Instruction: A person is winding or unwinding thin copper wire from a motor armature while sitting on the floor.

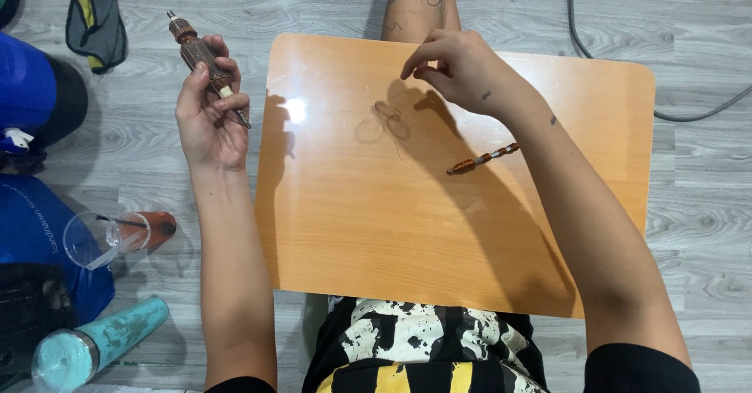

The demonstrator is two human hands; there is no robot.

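A: Nearest the lens is the person's lap, a black, white and yellow splattered shirt [415, 350], with both forearms running up from the bottom edge

B: And over the lap?

A: An orange wooden board [376, 236] lies across the legs, with the grey plank floor [689, 205] all round it

B: What has the left hand got?

A: The left hand [207, 107] is off the board's left edge, above the floor. Its fingers are curled round a motor armature [205, 60], a brown wound rotor with a thin steel shaft sticking out both ends. The top end points up and left, and the lower shaft tip pokes out past the fingers towards the board

B: The right?

A: The right hand [462, 68] hangs over the far middle of the board. Thumb and forefinger are pinched together, the other fingers loosely bent. I think it grips a fine copper wire [388, 123], which lies in loose coils on the board just below the hand, but the strand is too thin to say for sure that it reaches the fingertips

B: Anything else on the board?

A: A second, slimmer shaft piece [483, 159], brown and beaded, lies slantwise right of the coils, tucked against the right forearm

B: And on the floor?

A: At left a clear plastic cup [92, 239] with an orange thing behind it, a teal tumbler [98, 346] on its side, a grey and yellow cloth [95, 21] at the top, and a dark cable [619, 64] curving at top right
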